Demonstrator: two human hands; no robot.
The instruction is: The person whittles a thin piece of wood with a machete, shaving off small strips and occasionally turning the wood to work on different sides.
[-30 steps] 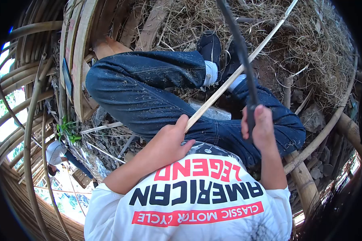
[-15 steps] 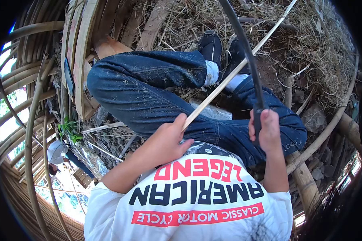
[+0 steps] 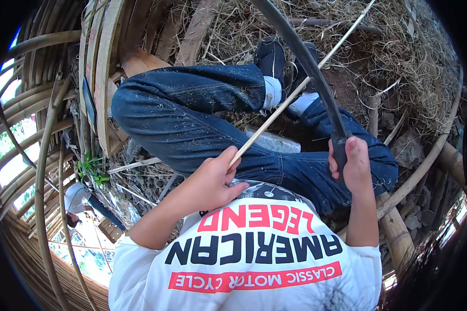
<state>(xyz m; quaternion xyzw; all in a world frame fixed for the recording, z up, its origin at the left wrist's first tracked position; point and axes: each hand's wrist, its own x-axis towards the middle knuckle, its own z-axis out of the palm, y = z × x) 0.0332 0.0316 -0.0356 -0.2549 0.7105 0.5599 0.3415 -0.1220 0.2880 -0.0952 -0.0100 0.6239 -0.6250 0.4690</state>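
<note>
My left hand (image 3: pixel 216 179) is closed around the near end of a long, thin bamboo strip (image 3: pixel 270 120), in front of my waist. The strip slants up and away to the right, over my legs and shoes. In my closed right hand (image 3: pixel 355 163), near my right thigh, is the dark handle of a machete (image 3: pixel 320 83). Its long, dark, slightly curved blade points away and leans left. In this view the blade crosses over the strip beyond my knees, and its far tip is cut off by the top edge.
Curly shavings (image 3: pixel 410 67) cover the ground ahead. Flat wooden boards (image 3: pixel 106 67) stand on the left with a dark phone-like slab (image 3: pixel 88 101). A curved pole (image 3: pixel 425 171) and stones (image 3: pixel 407 147) lie at right. Another person (image 3: pixel 78 199) is beyond the bamboo slats at left.
My right hand has shifted slightly right, and the machete blade has swung left at its far end. The strip has moved slightly left with my left hand.
</note>
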